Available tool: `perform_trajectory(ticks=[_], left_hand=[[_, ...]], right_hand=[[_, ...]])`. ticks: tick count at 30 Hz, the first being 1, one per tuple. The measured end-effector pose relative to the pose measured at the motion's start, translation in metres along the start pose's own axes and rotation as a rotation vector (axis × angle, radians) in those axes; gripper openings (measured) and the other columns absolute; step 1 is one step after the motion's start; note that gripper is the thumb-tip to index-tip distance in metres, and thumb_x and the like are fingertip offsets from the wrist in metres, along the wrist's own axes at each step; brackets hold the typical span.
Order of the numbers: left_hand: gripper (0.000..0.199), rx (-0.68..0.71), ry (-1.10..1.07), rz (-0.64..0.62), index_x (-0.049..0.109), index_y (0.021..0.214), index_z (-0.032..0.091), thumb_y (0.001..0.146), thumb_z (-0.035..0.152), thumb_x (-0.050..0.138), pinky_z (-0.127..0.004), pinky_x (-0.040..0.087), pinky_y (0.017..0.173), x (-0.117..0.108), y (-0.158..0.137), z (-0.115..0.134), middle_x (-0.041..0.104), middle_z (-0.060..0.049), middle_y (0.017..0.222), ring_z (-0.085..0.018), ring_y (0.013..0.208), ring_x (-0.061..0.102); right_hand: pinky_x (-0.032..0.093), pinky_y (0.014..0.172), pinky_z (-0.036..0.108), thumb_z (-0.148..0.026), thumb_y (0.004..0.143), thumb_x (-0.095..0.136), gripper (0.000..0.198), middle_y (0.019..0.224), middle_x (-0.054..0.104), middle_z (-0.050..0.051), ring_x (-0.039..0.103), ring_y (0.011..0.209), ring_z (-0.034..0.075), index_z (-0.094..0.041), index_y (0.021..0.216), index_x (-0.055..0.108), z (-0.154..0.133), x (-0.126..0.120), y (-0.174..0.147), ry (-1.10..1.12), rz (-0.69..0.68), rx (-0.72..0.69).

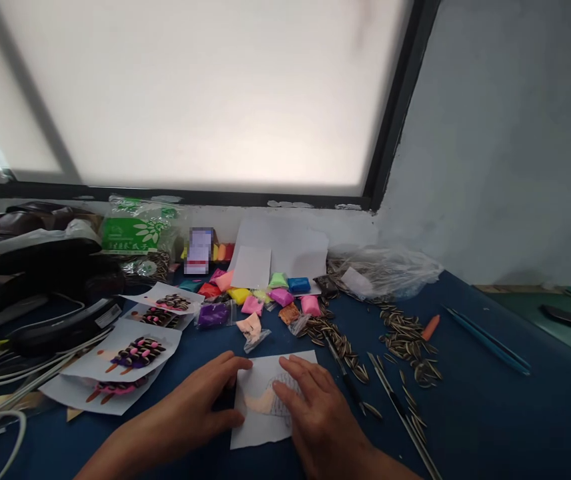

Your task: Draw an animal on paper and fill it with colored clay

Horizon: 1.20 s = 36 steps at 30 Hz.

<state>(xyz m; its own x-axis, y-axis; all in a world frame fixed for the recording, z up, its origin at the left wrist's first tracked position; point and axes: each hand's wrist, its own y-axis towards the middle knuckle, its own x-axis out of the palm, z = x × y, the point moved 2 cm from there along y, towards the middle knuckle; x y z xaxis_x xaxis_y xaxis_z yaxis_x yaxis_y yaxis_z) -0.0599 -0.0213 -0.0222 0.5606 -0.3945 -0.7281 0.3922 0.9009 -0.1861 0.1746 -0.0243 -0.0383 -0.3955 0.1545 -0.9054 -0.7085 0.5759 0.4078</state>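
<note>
A white sheet of paper (260, 430) lies in front of me, with a pencil-like drawing and a flat peach-coloured clay shape (261, 404) on it. My left hand (210, 393) rests at the sheet's left edge, thumb and index finger apart. Across the drawing's right side lies my right hand (318, 407), fingers stretched out and covering part of it. Just beyond the sheet is an opened packet of peach clay (250, 330). To the right are a black pen (350, 390) and loose sunflower seeds (348, 353).
Finished-looking seed-and-clay pictures (140, 353) overlap at the left, near white cables (40, 363). Several coloured clay packets (215, 315) lie behind the sheet. A metal tool (400, 410), blue tweezers (490, 340) and an orange clay piece (431, 327) are on the right. A phone (199, 251) stands at the back.
</note>
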Motion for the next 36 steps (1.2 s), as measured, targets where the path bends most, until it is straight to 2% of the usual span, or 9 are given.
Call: perform_trajectory(ticks=[4, 10, 13, 16, 20, 23, 26, 32, 36], left_hand=[[0.059, 0.01, 0.001, 0.006, 0.052, 0.138, 0.027, 0.081, 0.024, 0.066, -0.034, 0.048, 0.093, 0.001, -0.001, -0.005, 0.058, -0.004, 0.122, -0.024, 0.106, 0.057], [0.061, 0.001, 0.01, 0.04, 0.052, 0.141, 0.027, 0.082, 0.026, 0.064, -0.037, 0.047, 0.096, 0.005, -0.002, -0.007, 0.058, -0.005, 0.121, -0.026, 0.107, 0.058], [0.064, -0.029, 0.011, 0.024, 0.051, 0.145, 0.028, 0.082, 0.029, 0.063, -0.041, 0.044, 0.104, 0.007, -0.004, -0.009, 0.057, -0.007, 0.129, -0.029, 0.116, 0.056], [0.072, -0.105, 0.007, -0.016, 0.047, 0.149, 0.029, 0.08, 0.035, 0.067, -0.049, 0.036, 0.113, 0.008, -0.004, -0.008, 0.049, -0.01, 0.146, -0.035, 0.134, 0.046], [0.094, -0.196, 0.076, -0.033, 0.041, 0.156, 0.024, 0.07, 0.04, 0.078, -0.052, 0.021, 0.121, 0.015, 0.0, -0.005, 0.033, -0.014, 0.161, -0.041, 0.148, 0.026], [0.095, -0.132, 0.114, 0.032, 0.048, 0.153, 0.028, 0.065, 0.042, 0.082, -0.053, 0.031, 0.116, 0.023, 0.007, -0.009, 0.049, -0.013, 0.148, -0.044, 0.14, 0.037], [0.095, -0.062, 0.129, 0.053, 0.052, 0.15, 0.036, 0.061, 0.044, 0.085, -0.051, 0.043, 0.105, 0.026, 0.013, -0.012, 0.059, -0.01, 0.131, -0.043, 0.126, 0.048], [0.092, -0.062, 0.186, -0.028, 0.053, 0.149, 0.036, 0.063, 0.046, 0.084, -0.049, 0.048, 0.097, 0.016, 0.009, 0.002, 0.062, -0.01, 0.12, -0.039, 0.109, 0.056], [0.084, 0.047, 0.196, 0.09, 0.05, 0.15, 0.039, 0.073, 0.048, 0.081, -0.042, 0.048, 0.098, 0.015, 0.001, 0.003, 0.063, -0.008, 0.122, -0.035, 0.11, 0.058]], right_hand=[[0.051, 0.104, 0.058, -0.023, 0.093, 0.056, 0.041, 0.144, 0.06, 0.024, 0.057, 0.133, 0.039, -0.013, 0.131, 0.066, -0.001, -0.002, 0.004, 0.018, -0.026, 0.034], [0.05, 0.103, 0.059, -0.037, 0.098, 0.056, 0.033, 0.149, 0.055, 0.023, 0.051, 0.138, 0.041, -0.02, 0.122, 0.069, -0.002, -0.003, 0.007, 0.053, -0.063, 0.049], [0.049, 0.106, 0.054, -0.027, 0.097, 0.054, 0.029, 0.147, 0.058, 0.019, 0.054, 0.136, 0.035, -0.02, 0.122, 0.068, 0.001, -0.002, 0.002, 0.116, 0.044, 0.077], [0.053, 0.101, 0.046, -0.011, 0.092, 0.048, 0.033, 0.133, 0.066, 0.015, 0.062, 0.122, 0.028, -0.02, 0.116, 0.068, 0.004, -0.006, 0.001, 0.219, 0.184, 0.14], [0.057, 0.082, 0.041, -0.006, 0.087, 0.046, 0.039, 0.106, 0.068, 0.012, 0.065, 0.095, 0.025, -0.018, 0.116, 0.07, 0.005, -0.011, 0.013, 0.294, 0.147, 0.192], [0.054, 0.08, 0.04, -0.004, 0.085, 0.047, 0.043, 0.1, 0.065, 0.011, 0.062, 0.09, 0.025, -0.018, 0.116, 0.072, 0.005, -0.009, 0.021, 0.296, 0.084, 0.202], [0.051, 0.074, 0.037, -0.004, 0.083, 0.049, 0.038, 0.095, 0.064, 0.009, 0.06, 0.086, 0.024, -0.019, 0.109, 0.073, 0.006, -0.001, 0.022, 0.292, 0.116, 0.171], [0.04, 0.066, 0.033, -0.007, 0.08, 0.052, 0.03, 0.087, 0.061, 0.006, 0.057, 0.076, 0.021, -0.021, 0.099, 0.071, 0.009, 0.01, 0.015, 0.265, 0.203, 0.091], [0.037, 0.067, 0.032, -0.007, 0.076, 0.055, 0.03, 0.086, 0.059, 0.005, 0.056, 0.076, 0.02, -0.021, 0.097, 0.071, 0.01, 0.013, 0.015, 0.277, 0.193, 0.094]])
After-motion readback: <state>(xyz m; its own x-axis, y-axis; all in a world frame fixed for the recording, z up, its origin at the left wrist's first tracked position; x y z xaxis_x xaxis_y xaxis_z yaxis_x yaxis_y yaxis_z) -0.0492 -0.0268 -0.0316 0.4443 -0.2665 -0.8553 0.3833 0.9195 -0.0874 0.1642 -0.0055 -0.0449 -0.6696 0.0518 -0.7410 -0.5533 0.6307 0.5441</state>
